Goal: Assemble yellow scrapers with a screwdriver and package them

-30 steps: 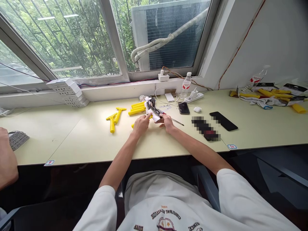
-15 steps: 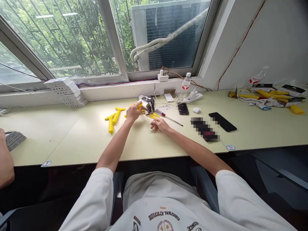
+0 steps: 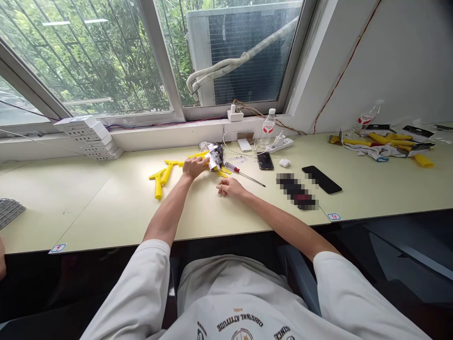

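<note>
My left hand (image 3: 194, 167) reaches over a small pile of yellow tools and packaging. Its fingers are closed beside a white-and-grey package (image 3: 214, 158); what they grip is hidden beneath them. A yellow bar (image 3: 198, 155) shows just above the knuckles. Left of this hand lie two yellow T-shaped handles (image 3: 157, 188), (image 3: 167, 174). My right hand (image 3: 231, 187) rests on the table, fingers loosely curled and apart, with nothing visible in them. Just beyond it are yellow pieces (image 3: 223, 173) and a screwdriver (image 3: 244, 174) with a clear-and-red handle.
A phone (image 3: 265, 161), a white earbud case (image 3: 284, 163), a blurred dark object (image 3: 296, 191) and a black slab (image 3: 322, 179) lie to the right. Behind stand a water bottle (image 3: 268, 128) and a power strip (image 3: 279, 144). White boxes (image 3: 92, 137) are stacked at left; gloves (image 3: 371, 151) lie far right.
My left hand has drawn slightly down and back, and the white-and-grey package beside it has shifted. My right hand is nearly still. The view has turned a little; another person's arm at left has mostly left it.
</note>
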Tool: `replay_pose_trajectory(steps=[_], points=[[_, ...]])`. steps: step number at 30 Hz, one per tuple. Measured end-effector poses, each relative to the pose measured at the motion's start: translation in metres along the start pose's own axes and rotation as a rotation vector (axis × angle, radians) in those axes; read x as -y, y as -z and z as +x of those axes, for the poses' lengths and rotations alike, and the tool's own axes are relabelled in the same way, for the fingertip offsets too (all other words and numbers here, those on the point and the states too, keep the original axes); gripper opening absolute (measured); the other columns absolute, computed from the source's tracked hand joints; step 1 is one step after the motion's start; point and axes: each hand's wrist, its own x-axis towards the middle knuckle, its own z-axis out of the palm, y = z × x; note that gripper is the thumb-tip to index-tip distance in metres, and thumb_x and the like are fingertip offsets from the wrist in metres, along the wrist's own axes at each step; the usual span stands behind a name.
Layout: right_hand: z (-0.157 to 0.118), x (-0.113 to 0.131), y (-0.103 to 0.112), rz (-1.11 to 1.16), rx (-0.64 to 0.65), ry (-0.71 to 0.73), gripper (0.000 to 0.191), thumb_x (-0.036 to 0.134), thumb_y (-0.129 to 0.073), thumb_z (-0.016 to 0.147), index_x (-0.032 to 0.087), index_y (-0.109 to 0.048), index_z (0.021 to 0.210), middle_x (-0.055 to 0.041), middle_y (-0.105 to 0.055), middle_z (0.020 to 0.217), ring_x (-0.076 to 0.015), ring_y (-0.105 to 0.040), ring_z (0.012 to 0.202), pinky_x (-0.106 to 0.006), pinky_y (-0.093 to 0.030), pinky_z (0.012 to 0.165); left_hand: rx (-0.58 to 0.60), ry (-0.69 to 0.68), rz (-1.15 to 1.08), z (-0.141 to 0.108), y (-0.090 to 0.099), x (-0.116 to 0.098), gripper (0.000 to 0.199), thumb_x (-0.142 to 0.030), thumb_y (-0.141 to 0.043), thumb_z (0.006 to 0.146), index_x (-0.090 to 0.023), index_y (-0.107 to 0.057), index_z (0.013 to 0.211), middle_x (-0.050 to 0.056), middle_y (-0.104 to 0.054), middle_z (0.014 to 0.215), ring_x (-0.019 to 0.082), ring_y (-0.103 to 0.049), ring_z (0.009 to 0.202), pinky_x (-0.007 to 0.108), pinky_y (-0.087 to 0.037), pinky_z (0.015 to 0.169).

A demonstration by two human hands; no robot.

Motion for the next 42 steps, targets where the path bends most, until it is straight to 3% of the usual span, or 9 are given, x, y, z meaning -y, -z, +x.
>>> replay_pose_trajectory(steps=[3,9,15,20,24,30,35,39,42], points=[[-0.002,0.002,-0.001,-0.042,-0.005,-0.013,0.010,0.030,-0.073,0.097,0.020,-0.076,0.095,-0.0050,-0.085,0.091,-0.0143,-0.076,0.072,-0.024,-0.058,0.071,0.070,-0.045,0.040,-0.007,-0.004,0.007,0.047,-0.047,-0.053,0.111,-0.030,-0.074,0.150,0.022,-0.077,0.121,0.041,-0.069,0.114,0.051,-0.046,0.097],[-0.007,0.012,-0.002,-0.141,-0.014,-0.020,0.006,0.026,-0.075,0.094,0.022,-0.078,0.097,-0.0027,-0.086,0.089,-0.0164,-0.078,0.080,-0.026,-0.056,0.078,0.104,-0.039,0.059,-0.015,-0.002,0.019,0.056,-0.036,-0.041,0.114,-0.035,-0.056,0.168,0.020,-0.064,0.148,0.040,-0.058,0.130,0.051,-0.047,0.102],[-0.011,0.017,-0.001,-0.246,-0.012,-0.022,0.009,0.026,-0.071,0.095,0.025,-0.079,0.099,0.0010,-0.086,0.090,-0.0170,-0.080,0.088,-0.026,-0.051,0.079,0.109,0.071,0.091,-0.015,0.000,0.033,0.066,-0.022,-0.033,0.110,-0.033,-0.051,0.173,0.023,-0.063,0.146,0.042,-0.055,0.130,0.060,-0.041,0.109],[-0.010,0.015,-0.002,-0.356,-0.022,0.016,0.011,0.025,-0.071,0.094,0.026,-0.080,0.101,0.0025,-0.086,0.092,-0.0174,-0.078,0.093,-0.028,-0.048,0.082,0.132,0.027,0.058,-0.022,0.003,0.036,0.070,-0.021,-0.038,0.107,-0.030,-0.045,0.177,0.022,-0.061,0.155,0.042,-0.050,0.140,0.060,-0.036,0.116],[-0.009,0.014,-0.003,-0.397,-0.022,0.029,0.010,0.026,-0.073,0.093,0.028,-0.081,0.099,0.0020,-0.086,0.097,-0.0193,-0.076,0.094,-0.030,-0.047,0.082,0.125,-0.018,-0.017,-0.030,0.008,0.028,0.068,-0.026,-0.045,0.106,-0.034,-0.050,0.173,0.017,-0.058,0.164,0.040,-0.048,0.148,0.060,-0.033,0.121],[-0.009,0.014,-0.003,-0.415,-0.020,0.035,0.009,0.027,-0.074,0.093,0.029,-0.081,0.098,0.0014,-0.086,0.097,-0.0202,-0.075,0.094,-0.030,-0.047,0.081,0.074,0.017,-0.060,-0.038,0.016,0.015,0.061,-0.020,-0.053,0.100,-0.029,-0.064,0.159,0.016,-0.064,0.158,0.039,-0.052,0.146,0.057,-0.033,0.123],[-0.010,0.015,-0.003,-0.428,-0.010,0.050,0.009,0.027,-0.073,0.094,0.028,-0.080,0.099,0.0011,-0.086,0.100,-0.0199,-0.075,0.095,-0.030,-0.046,0.079,0.008,0.268,-0.033,-0.038,0.020,0.023,0.042,-0.027,-0.057,0.099,-0.022,-0.076,0.136,0.023,-0.066,0.149,0.044,-0.052,0.141,0.061,-0.036,0.118],[-0.011,0.014,-0.004,-0.459,-0.021,0.081,0.009,0.027,-0.071,0.096,0.027,-0.080,0.099,0.0001,-0.085,0.106,-0.0198,-0.075,0.097,-0.030,-0.047,0.079,-0.012,0.613,-0.003,-0.035,0.031,0.052,0.041,-0.032,-0.057,0.099,-0.012,-0.072,0.132,0.034,-0.064,0.141,0.050,-0.051,0.137,0.065,-0.039,0.109],[-0.012,0.013,-0.004,-0.505,-0.039,0.132,0.011,0.023,-0.068,0.097,0.026,-0.078,0.101,-0.0010,-0.084,0.107,-0.0188,-0.074,0.096,-0.030,-0.049,0.081,0.029,0.757,-0.054,-0.036,0.038,0.075,0.044,-0.038,-0.062,0.098,-0.011,-0.068,0.132,0.037,-0.063,0.141,0.051,-0.050,0.140,0.065,-0.041,0.108]])
